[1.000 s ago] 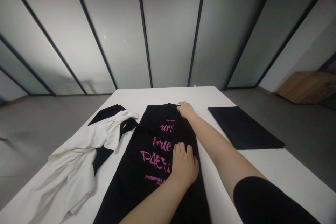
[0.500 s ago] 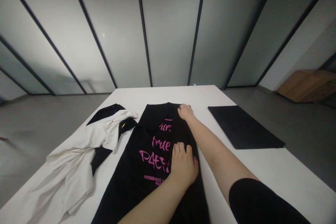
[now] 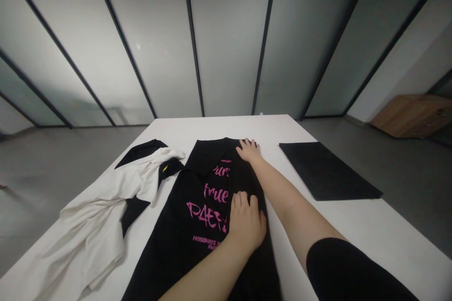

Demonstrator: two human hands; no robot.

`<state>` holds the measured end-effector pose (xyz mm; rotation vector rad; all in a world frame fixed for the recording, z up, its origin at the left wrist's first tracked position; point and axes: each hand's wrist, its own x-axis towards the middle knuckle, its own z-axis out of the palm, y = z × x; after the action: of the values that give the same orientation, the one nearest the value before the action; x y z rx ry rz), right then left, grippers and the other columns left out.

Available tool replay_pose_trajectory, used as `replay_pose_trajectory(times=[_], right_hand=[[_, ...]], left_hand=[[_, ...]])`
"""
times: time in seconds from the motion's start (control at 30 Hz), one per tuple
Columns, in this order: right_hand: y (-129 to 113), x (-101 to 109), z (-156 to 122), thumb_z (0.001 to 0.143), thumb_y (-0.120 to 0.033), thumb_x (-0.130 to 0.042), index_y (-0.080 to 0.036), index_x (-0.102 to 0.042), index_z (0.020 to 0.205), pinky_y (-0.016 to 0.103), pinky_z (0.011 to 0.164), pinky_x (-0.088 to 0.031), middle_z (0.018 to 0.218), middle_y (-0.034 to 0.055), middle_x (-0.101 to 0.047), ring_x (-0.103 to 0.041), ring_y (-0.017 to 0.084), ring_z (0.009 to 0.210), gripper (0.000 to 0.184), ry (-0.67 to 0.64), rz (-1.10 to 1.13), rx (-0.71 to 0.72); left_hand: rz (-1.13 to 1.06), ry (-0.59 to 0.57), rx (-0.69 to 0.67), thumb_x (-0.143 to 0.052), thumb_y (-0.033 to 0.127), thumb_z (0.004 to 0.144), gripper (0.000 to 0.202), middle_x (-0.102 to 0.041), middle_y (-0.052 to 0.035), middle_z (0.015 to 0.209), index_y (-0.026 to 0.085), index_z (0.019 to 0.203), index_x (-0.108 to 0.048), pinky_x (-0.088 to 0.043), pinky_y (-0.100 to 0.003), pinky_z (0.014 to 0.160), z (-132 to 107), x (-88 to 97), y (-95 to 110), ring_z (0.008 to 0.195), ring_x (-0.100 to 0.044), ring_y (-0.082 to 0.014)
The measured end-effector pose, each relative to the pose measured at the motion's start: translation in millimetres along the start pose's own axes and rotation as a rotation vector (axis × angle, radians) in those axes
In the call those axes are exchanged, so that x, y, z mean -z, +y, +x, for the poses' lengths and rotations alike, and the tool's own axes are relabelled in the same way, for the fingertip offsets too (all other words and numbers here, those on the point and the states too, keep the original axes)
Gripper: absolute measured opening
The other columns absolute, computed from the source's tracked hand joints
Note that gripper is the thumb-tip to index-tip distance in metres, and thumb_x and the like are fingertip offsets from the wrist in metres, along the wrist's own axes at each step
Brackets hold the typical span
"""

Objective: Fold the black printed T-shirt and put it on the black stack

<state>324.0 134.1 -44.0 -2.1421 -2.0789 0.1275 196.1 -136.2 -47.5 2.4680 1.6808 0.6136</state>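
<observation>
We rest our left hand [image 3: 246, 222] on the black shirt [image 3: 201, 174] and our right hand [image 3: 249, 151] just beside its collar [image 3: 208, 155]. Both hands are open and hold nothing. The shirt lies in the middle of the white surface [image 3: 219, 127]. Flat hands smooth cloth well and do not bunch it. Pink words on the shirt say "true" and "PASSIONATE". A white shirt [image 3: 95, 225] lies toward the left edge, and a flat black cloth [image 3: 328, 171] lies toward the right edge.

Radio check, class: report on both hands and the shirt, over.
Left hand flat on black shirt, over pink lettering. Right hand flat at its top edge. White-and-black garment alongside, left; black cloth right.
</observation>
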Motion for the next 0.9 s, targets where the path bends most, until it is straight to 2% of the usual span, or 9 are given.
replay_pose_trajectory(times=[0.13, 0.2, 0.3, 0.4, 0.47, 0.57, 0.67, 0.8, 0.9], right_hand=[[-6, 5, -12, 0.108, -0.035, -0.036, -0.026, -0.033, 0.168, 0.063, 0.125, -0.016, 0.176, 0.0145, -0.025, -0.022, 0.039, 0.158, 0.061, 0.126, -0.026, 0.103], [-9, 8, -15, 0.106, -0.025, -0.038, -0.032, -0.049, 0.16, 0.054, 0.125, -0.021, 0.173, 0.0089, -0.033, -0.03, 0.033, 0.154, 0.055, 0.138, -0.036, 0.207], [-11, 15, -15, 0.103, -0.019, -0.044, -0.033, -0.075, 0.13, 0.045, 0.12, -0.029, 0.164, 0.0037, -0.049, -0.042, 0.029, 0.143, 0.044, 0.101, -0.051, 0.337], [-8, 23, -10, 0.1, -0.019, -0.048, -0.03, -0.081, 0.114, 0.047, 0.116, -0.032, 0.157, 0.0039, -0.057, -0.043, 0.031, 0.139, 0.037, 0.087, -0.061, 0.376], [-6, 28, -6, 0.1, -0.019, -0.047, -0.029, -0.081, 0.112, 0.048, 0.116, -0.03, 0.151, 0.0055, -0.063, -0.044, 0.032, 0.139, 0.037, 0.094, -0.063, 0.363], [-5, 30, -4, 0.1, -0.02, -0.046, -0.027, -0.081, 0.115, 0.052, 0.119, -0.022, 0.138, 0.0105, -0.071, -0.042, 0.035, 0.14, 0.038, 0.121, -0.067, 0.296], [-12, 25, -6, 0.099, -0.02, -0.047, -0.024, -0.077, 0.124, 0.056, 0.121, -0.015, 0.139, 0.0156, -0.067, -0.039, 0.039, 0.142, 0.039, 0.164, -0.069, 0.186], [-27, 16, -14, 0.099, -0.019, -0.045, -0.018, -0.065, 0.14, 0.058, 0.116, -0.023, 0.144, 0.0227, -0.06, -0.045, 0.041, 0.134, 0.047, 0.214, -0.042, 0.048], [-33, 14, -18, 0.102, -0.02, -0.04, -0.017, -0.06, 0.144, 0.053, 0.111, -0.031, 0.143, 0.0244, -0.057, -0.048, 0.039, 0.131, 0.047, 0.228, -0.006, 0.019]], left_hand=[[-0.002, 0.0, 0.003, -0.063, 0.026, 0.091, 0.024, -0.059, -0.0144, 0.12, 0.019, 0.113, -0.06, -0.042, -0.053, 0.111, 1, 2.4, 1, 0.123, -0.052, -0.0355], [-0.007, -0.002, 0.007, -0.064, 0.027, 0.09, 0.023, -0.059, -0.014, 0.119, 0.02, 0.113, -0.06, -0.043, -0.054, 0.108, 1, 3.8, 1, 0.122, -0.053, -0.0358], [-0.015, -0.022, 0.01, -0.064, 0.028, 0.091, 0.022, -0.06, -0.0139, 0.117, 0.02, 0.111, -0.06, -0.044, -0.054, 0.107, 2, 6.3, 1, 0.121, -0.054, -0.0359], [-0.025, -0.03, 0.013, -0.065, 0.029, 0.091, 0.022, -0.061, -0.0145, 0.119, 0.02, 0.111, -0.062, -0.043, -0.056, 0.111, 2, 8.3, 1, 0.123, -0.054, -0.0362], [-0.034, 0.005, 0.003, -0.065, 0.029, 0.091, 0.022, -0.06, -0.0151, 0.129, 0.021, 0.111, -0.063, -0.037, -0.06, 0.118, 2, 8.4, 2, 0.132, -0.05, -0.0377], [-0.042, 0.056, -0.011, -0.065, 0.032, 0.091, 0.024, -0.055, -0.0147, 0.145, 0.022, 0.112, -0.065, -0.025, -0.067, 0.125, 1, 6.4, 3, 0.149, -0.036, -0.0417], [-0.04, 0.018, -0.023, -0.065, 0.036, 0.091, 0.027, -0.057, -0.0142, 0.146, 0.023, 0.115, -0.066, -0.025, -0.071, 0.123, -1, 3.0, 4, 0.149, -0.036, -0.0441], [-0.043, -0.014, -0.017, -0.063, 0.038, 0.092, 0.031, -0.059, -0.0136, 0.146, 0.023, 0.119, -0.065, -0.029, -0.068, 0.123, -2, -0.2, 3, 0.147, -0.041, -0.0427], [-0.052, -0.018, 0.003, -0.062, 0.039, 0.093, 0.035, -0.059, -0.015, 0.147, 0.02, 0.122, -0.063, -0.029, -0.066, 0.124, -2, -1.0, 3, 0.147, -0.041, -0.0423]])
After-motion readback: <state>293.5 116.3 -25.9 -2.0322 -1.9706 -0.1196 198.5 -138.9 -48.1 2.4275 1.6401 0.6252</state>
